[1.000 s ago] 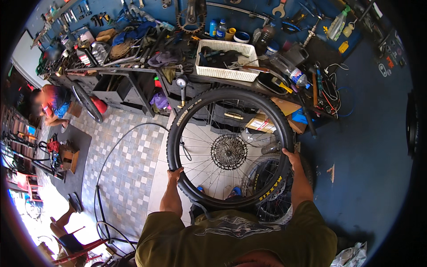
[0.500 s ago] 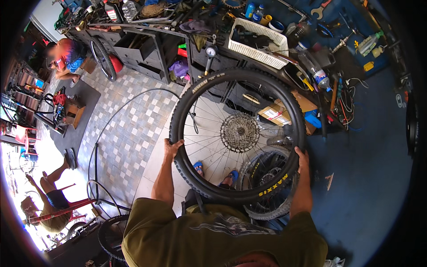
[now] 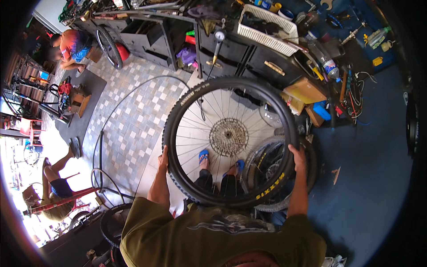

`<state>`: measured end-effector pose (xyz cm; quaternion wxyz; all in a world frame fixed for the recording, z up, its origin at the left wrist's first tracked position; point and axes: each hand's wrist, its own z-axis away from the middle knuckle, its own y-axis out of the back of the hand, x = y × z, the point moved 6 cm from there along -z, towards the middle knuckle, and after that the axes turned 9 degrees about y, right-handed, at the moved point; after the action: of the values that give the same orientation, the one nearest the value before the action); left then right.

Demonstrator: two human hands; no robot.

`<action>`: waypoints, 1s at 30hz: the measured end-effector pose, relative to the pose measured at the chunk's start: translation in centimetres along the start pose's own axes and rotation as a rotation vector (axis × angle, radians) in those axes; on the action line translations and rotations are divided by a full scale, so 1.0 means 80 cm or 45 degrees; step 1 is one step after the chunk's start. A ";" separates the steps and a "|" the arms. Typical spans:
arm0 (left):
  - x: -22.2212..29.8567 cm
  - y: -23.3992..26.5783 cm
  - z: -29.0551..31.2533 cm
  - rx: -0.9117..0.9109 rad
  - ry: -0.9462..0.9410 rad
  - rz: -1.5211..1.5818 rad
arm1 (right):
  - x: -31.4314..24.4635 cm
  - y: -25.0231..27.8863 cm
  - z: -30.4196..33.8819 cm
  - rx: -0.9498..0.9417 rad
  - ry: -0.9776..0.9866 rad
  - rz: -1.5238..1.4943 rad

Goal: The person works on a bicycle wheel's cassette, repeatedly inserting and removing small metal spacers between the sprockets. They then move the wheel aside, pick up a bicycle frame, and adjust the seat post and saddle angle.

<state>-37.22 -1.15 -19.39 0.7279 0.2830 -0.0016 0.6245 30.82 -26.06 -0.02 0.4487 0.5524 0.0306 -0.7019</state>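
Away to my left spreads a floor of grey and white tiles (image 3: 129, 100), and along the far side stands a row of dark cabinets (image 3: 218, 51). At the far left, a person in an orange top (image 3: 71, 42) sits low. Before my body I hold up a wheel (image 3: 228, 134), its side facing me, with spokes crossing the open ring inside a thick black tyre. Under its near right part shows a second wheel (image 3: 275, 206); whether the two touch, I cannot tell. A long white basket (image 3: 262, 41) sits at the far side, right of the middle, and an opened cardboard box (image 3: 307, 91) lies nearer, just beyond the tyre's far right. At the wheel's centre is a toothed cassette (image 3: 220, 147). Blue sandals (image 3: 203, 155) show through the spokes. My left hand (image 3: 163, 158) and right hand (image 3: 298, 156) clasp opposite edges of the tyre, arms spread wide. A small round gauge (image 3: 219, 36) stands out against the cabinets.
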 end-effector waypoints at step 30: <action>0.036 0.473 0.233 0.096 -0.345 0.653 | 0.090 -0.533 0.063 -1.100 -0.359 0.274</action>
<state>-64.48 -3.96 12.80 0.5284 0.3811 -0.1468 0.7443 -1.15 -7.64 -23.15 0.7076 0.2141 0.2012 -0.6426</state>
